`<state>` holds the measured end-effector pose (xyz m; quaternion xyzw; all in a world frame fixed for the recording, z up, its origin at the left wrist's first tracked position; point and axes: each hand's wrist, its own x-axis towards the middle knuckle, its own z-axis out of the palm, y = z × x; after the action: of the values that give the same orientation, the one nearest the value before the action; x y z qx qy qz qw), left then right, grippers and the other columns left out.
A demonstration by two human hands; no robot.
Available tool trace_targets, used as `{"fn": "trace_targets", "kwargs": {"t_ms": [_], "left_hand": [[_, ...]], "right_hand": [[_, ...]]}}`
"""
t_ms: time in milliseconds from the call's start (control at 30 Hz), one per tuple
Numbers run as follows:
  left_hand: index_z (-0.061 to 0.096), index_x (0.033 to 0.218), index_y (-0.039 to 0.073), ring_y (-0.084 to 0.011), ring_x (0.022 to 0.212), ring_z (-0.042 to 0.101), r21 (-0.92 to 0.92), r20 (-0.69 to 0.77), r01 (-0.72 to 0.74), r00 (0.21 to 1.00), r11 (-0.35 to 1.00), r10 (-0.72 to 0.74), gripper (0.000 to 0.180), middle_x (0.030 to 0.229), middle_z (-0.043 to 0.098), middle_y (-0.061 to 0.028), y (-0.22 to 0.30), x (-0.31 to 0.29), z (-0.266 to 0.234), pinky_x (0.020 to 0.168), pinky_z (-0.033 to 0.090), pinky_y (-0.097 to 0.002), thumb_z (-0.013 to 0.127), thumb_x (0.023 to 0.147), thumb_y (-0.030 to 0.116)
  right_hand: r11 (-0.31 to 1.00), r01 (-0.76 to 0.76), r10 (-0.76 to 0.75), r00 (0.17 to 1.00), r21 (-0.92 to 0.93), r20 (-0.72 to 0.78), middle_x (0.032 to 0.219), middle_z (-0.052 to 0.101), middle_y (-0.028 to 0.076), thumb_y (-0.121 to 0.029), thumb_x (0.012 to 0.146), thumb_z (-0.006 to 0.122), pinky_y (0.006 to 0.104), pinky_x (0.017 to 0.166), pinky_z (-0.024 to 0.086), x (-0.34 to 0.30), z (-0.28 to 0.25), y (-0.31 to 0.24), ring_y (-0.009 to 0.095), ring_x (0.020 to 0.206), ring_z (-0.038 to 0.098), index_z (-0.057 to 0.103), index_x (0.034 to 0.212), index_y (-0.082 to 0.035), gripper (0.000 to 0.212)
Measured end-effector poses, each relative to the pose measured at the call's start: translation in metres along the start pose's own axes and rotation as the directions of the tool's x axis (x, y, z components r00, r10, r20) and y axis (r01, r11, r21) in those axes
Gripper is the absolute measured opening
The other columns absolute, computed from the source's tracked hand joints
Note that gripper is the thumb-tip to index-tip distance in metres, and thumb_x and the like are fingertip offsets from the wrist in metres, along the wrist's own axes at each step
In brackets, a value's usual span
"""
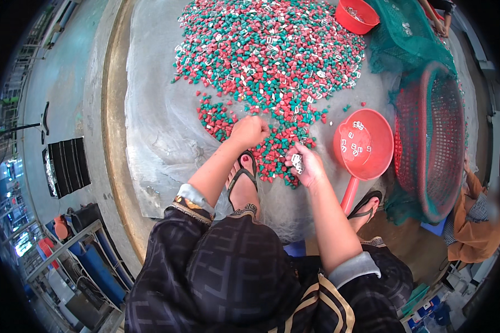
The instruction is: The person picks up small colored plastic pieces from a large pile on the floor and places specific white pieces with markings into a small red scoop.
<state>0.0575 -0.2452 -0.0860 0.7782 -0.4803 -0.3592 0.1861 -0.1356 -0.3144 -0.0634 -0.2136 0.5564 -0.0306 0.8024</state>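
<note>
A large heap of small red and green cone-shaped pieces (272, 72), mixed with white pieces, covers the sheet in front of me. A narrow strip of it runs down between my hands. My left hand (250, 132) is closed over the near left part of the heap; its fingertips point down and hide whatever they hold. Palm up, my right hand (308, 165) has its fingers curled round several small white plastic pieces (298, 162). Right of it lies a red long-handled dipper (375, 164) with several white frame-shaped pieces inside.
Farther right stands a red mesh basket (430, 144) beside green netting (408, 47). A red bowl (356, 26) sits at the heap's far edge. Clear plastic sheeting (161, 139) lies at left. Another person's arm (438, 22) shows at far right, and someone in orange clothing (475, 225) nearer.
</note>
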Motion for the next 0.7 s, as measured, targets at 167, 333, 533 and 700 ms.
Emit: {"fn": "trace_targets", "kwargs": {"t_ms": [167, 333, 533, 700], "left_hand": [[0.069, 0.086, 0.015, -0.0301, 0.075, 0.062, 0.26, -0.147, 0.086, 0.988, 0.962, -0.049, 0.016, 0.086, 0.064, -0.0123, -0.007, -0.001, 0.007, 0.067, 0.051, -0.0407, 0.058, 0.074, 0.015], [0.067, 0.089, 0.015, -0.0275, 0.075, 0.062, 0.329, -0.145, 0.026, 0.989, 0.944, 0.024, 0.019, 0.081, 0.063, -0.0101, -0.005, -0.012, 0.011, 0.067, 0.05, -0.0403, 0.06, 0.071, 0.015], [0.062, 0.079, 0.012, -0.0255, 0.073, 0.062, 0.345, -0.181, -0.032, 0.978, 0.938, 0.101, 0.014, 0.073, 0.061, -0.0088, -0.013, -0.012, 0.013, 0.063, 0.049, -0.0385, 0.064, 0.065, 0.014], [0.055, 0.074, 0.006, -0.0158, 0.057, 0.054, -0.133, -0.156, 0.127, 0.977, 0.983, -0.147, 0.015, 0.055, 0.048, -0.0013, 0.0, -0.011, -0.003, 0.056, 0.044, -0.031, 0.062, 0.062, 0.013]], "right_hand": [[0.996, 0.086, -0.086, 0.996, 0.036, -0.021, 0.057, 0.051, 0.004, -0.025, 0.082, 0.057, 0.0221, 0.033, 0.028, 0.002, -0.018, -0.008, 0.012, 0.043, 0.045, 0.052, 0.068, -0.006, 0.024], [0.986, 0.161, -0.158, 0.986, 0.052, -0.058, 0.058, 0.051, 0.004, -0.022, 0.081, 0.057, 0.0217, 0.033, 0.028, 0.004, -0.02, -0.013, 0.011, 0.043, 0.045, 0.051, 0.071, -0.006, 0.02], [0.99, 0.143, -0.142, 0.989, 0.013, -0.051, 0.059, 0.05, 0.004, -0.023, 0.082, 0.057, 0.0207, 0.034, 0.028, 0.003, -0.016, -0.01, 0.011, 0.045, 0.045, 0.051, 0.072, -0.007, 0.02], [0.989, 0.145, -0.148, 0.986, -0.04, -0.083, 0.06, 0.053, 0.004, -0.023, 0.082, 0.057, 0.0213, 0.034, 0.03, 0.007, -0.024, -0.007, 0.012, 0.045, 0.048, 0.053, 0.072, -0.005, 0.021]]}}
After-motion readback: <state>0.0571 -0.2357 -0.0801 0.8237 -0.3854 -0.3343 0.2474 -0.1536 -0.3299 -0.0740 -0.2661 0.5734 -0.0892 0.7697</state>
